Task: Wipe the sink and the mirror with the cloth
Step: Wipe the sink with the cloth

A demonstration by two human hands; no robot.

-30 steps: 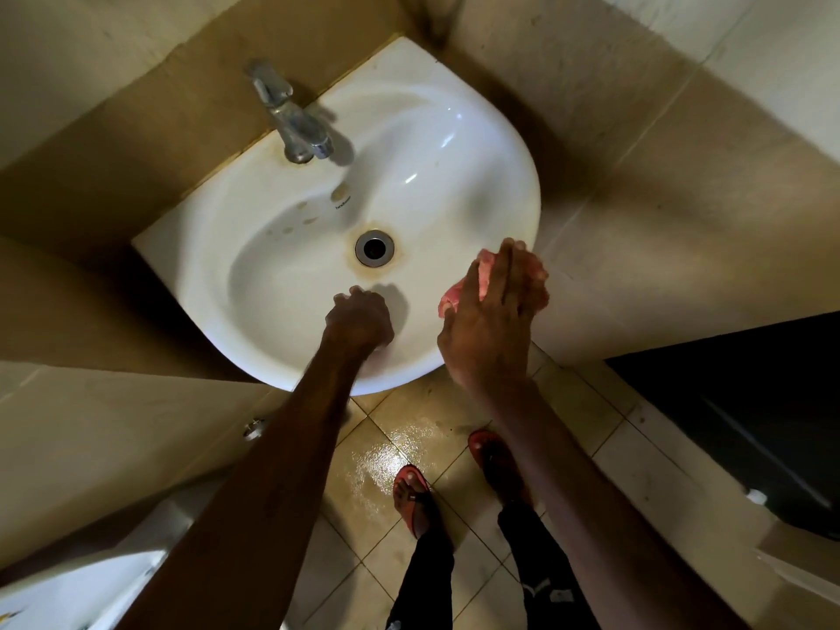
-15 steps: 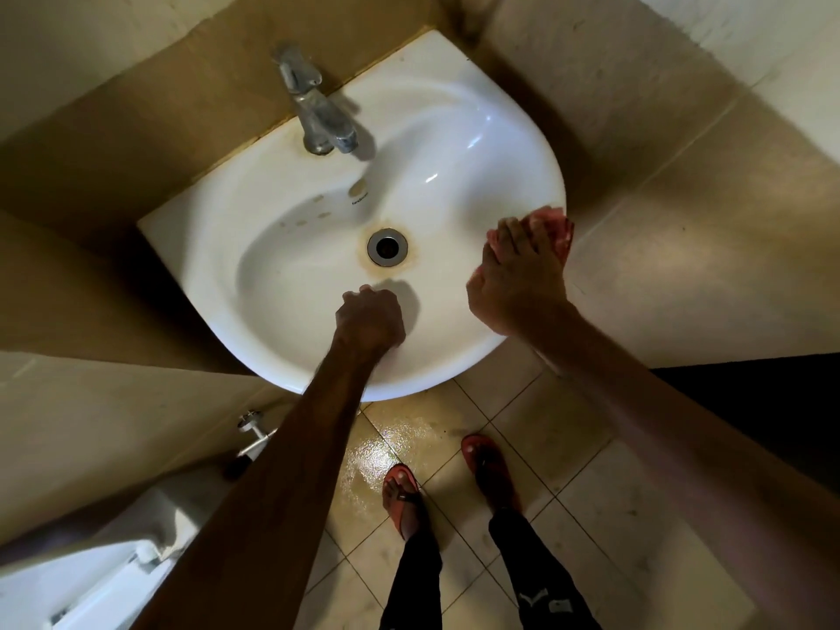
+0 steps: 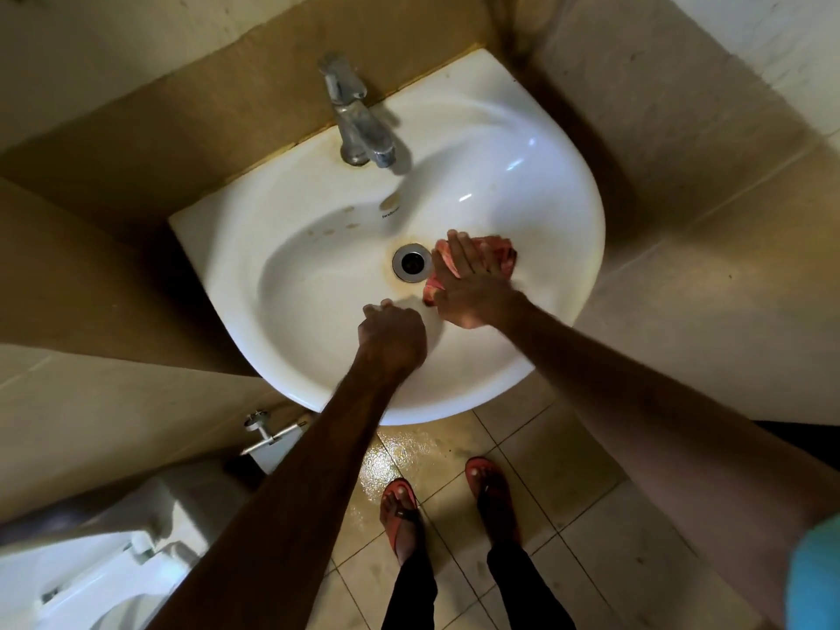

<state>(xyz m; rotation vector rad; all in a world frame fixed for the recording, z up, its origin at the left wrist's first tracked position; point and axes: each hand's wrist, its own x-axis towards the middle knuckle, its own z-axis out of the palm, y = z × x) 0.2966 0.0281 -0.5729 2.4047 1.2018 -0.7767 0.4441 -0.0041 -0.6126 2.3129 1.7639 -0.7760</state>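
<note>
We find only one piece of lettering: a small dark brand mark (image 3: 390,216) printed on the back wall of the sink (image 3: 568,247), between the faucet (image 3: 359,125) and the drain (image 3: 411,262). It is too small for us to read.

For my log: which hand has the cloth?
The right hand, fingers flat on the pink cloth beside the drain; the left hand rests curled in the sink, empty.

A turquoise short sleeve (image 3: 816,579) covers the right upper arm, low and far right of the sink (image 3: 568,247). Both forearms (image 3: 282,484) are bare. Below the sink, black trousers (image 3: 413,593) cover the legs, and the feet wear red open-toed sandals (image 3: 400,507) with dark straps.
</note>
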